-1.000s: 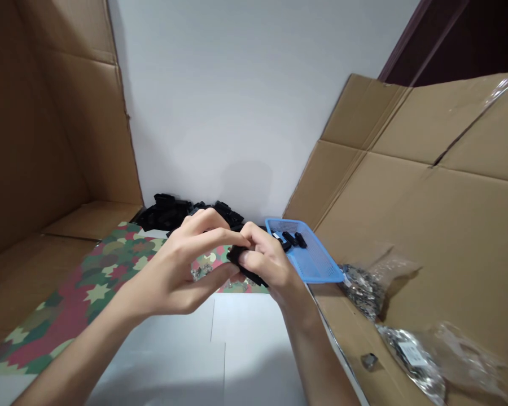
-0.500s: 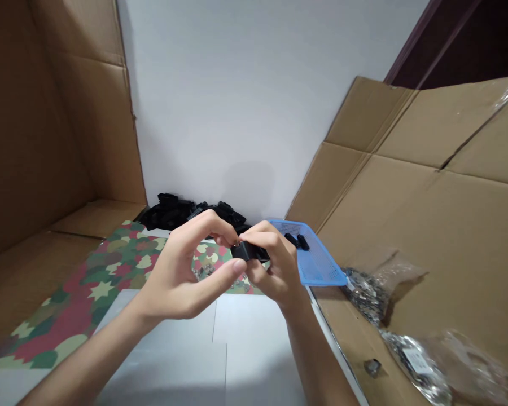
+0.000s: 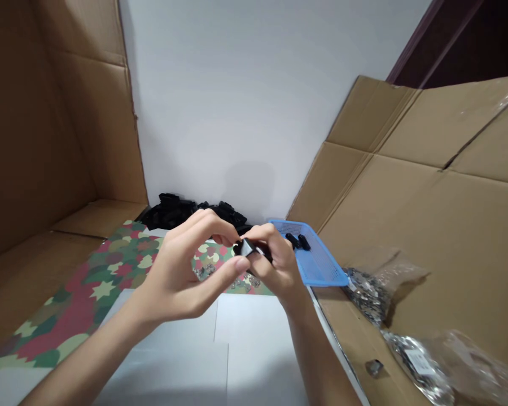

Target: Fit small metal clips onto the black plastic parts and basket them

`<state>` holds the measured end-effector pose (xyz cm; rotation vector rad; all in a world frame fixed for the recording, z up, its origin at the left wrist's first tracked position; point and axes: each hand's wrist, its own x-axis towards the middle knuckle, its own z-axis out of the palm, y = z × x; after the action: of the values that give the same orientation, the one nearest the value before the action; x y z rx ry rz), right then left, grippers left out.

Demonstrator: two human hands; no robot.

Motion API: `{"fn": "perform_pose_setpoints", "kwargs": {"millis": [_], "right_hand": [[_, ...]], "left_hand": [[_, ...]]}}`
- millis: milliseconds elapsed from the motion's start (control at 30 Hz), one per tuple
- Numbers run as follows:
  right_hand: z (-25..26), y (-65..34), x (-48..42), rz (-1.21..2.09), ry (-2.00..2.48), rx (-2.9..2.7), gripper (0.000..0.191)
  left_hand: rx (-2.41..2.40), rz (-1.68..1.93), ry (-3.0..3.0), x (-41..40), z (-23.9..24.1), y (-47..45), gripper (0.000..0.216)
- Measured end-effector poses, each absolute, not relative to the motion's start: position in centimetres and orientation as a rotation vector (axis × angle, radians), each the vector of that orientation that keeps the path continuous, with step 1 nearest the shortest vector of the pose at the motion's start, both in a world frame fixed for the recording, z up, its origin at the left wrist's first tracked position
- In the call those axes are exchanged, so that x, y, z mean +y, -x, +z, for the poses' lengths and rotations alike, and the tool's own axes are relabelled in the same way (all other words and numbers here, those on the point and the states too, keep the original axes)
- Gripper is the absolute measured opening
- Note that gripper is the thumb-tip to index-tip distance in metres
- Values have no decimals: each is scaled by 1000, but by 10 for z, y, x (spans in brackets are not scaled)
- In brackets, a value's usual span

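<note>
Head view: I read one forward-and-down view; it shows both hands and the work surface.

Left hand: bare, fingers curled, thumb and forefinger closed to a narrow pinch on the part.

Right hand: bare, fingers curled around the far side of the part; I see no gap between them and it.

Held item: a small black part, angular, with a glossy face; its material is not certain at this resolution. It sits between both hands at the fingertips, partly covered.

Basket: a blue plastic mesh basket, just beside the right hand, holding black pieces.

Beyond the hands: a heap of matte black parts lies against a white wall.

Surface: a camouflage-patterned sheet carries small metal bits; a white sheet lies nearer me.

Right side: corrugated cardboard carries clear plastic bags of metal pieces and one loose metal piece.
</note>
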<state>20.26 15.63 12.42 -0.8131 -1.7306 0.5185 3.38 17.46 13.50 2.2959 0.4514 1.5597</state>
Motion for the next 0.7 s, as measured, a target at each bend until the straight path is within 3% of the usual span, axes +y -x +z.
{"fn": "perform_pose_setpoints", "kwargs": {"millis": [33, 133, 233, 700], "right_hand": [[126, -203, 156, 734, 800, -1686, 2], [127, -206, 157, 1337, 618, -1586, 15], [126, -207, 161, 1604, 487, -1545, 25], [128, -205, 160, 1788, 444, -1545, 26]], "left_hand": [[437, 1497, -2289, 176, 137, -31, 11], [384, 1327, -2247, 179, 141, -24, 21], [310, 1249, -2219, 182, 141, -21, 27], [261, 1188, -2107, 181, 136, -25, 11]]}}
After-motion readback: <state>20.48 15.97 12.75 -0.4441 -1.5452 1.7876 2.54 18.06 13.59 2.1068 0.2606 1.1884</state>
